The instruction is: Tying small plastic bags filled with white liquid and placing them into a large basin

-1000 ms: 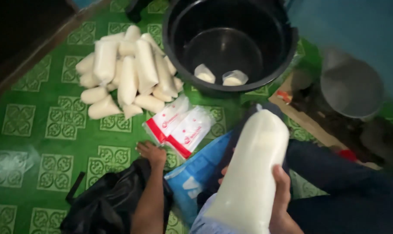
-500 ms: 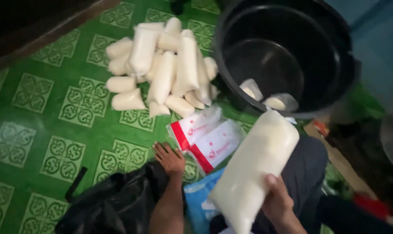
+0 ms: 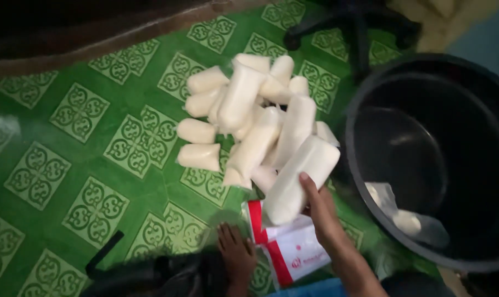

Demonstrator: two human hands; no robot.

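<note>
While gripped near its lower end by the right hand (image 3: pixel 322 215), fingers wrapped round its side, long white liquid-filled plastic pouch (image 3: pixel 301 179) slanted, long axis running from lower left to upper right, upper end aimed at the rim of the large black plastic tub (image 3: pixel 365 99). Held just above the near edge of the heap of white filled pouches (image 3: pixel 249 121), touching or almost touching it; cannot tell which. Left hand (image 3: pixel 235 254) flat on the floor at the bottom edge, fingers loosely together and closed on nothing, beside a black bag with a strap (image 3: pixel 150 272). Between the two hands, flat red-and-white packets (image 3: pixel 290 253), white faces with red borders, lying overlapped on the floor. Underneath all, green floor mat with pale square ornaments (image 3: pixel 90 115). Inside the tub, to the right, two small white pouches (image 3: pixel 409 220) at the bottom. Farther off, a dark wooden edge (image 3: pixel 95 44) along the top left, and the black legs of a chair base (image 3: pixel 354 27) at the top.
</note>
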